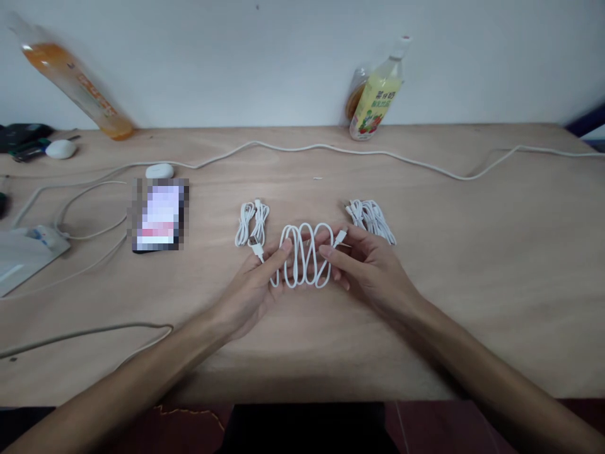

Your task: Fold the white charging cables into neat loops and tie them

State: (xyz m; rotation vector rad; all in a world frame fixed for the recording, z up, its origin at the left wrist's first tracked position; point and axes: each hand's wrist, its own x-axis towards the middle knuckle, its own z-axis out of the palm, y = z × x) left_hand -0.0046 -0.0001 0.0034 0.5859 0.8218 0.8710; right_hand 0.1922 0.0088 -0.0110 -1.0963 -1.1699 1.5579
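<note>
A white USB cable [301, 255] is stretched out in loose coils between my two hands, just above the table. My left hand [259, 280] grips its left end, thumb on the coils, with the USB-A plug [256, 247] sticking out above. At the other end, my right hand [362, 261] pinches the cable between thumb and fingers, and the small plug [341, 236] points up and right. Beyond the left hand lie two bundled white cables [253, 222]. Behind my right hand is a further pile of bundled white cables [371, 217], partly covered by that hand.
A phone with a blurred screen [161, 215] and a white case [159, 171] lie to the left. A long white cord [321, 147] crosses the back of the wooden table [472, 252]. An orange drink bottle [78, 88] and a yellow drink bottle [378, 94] stand by the wall.
</note>
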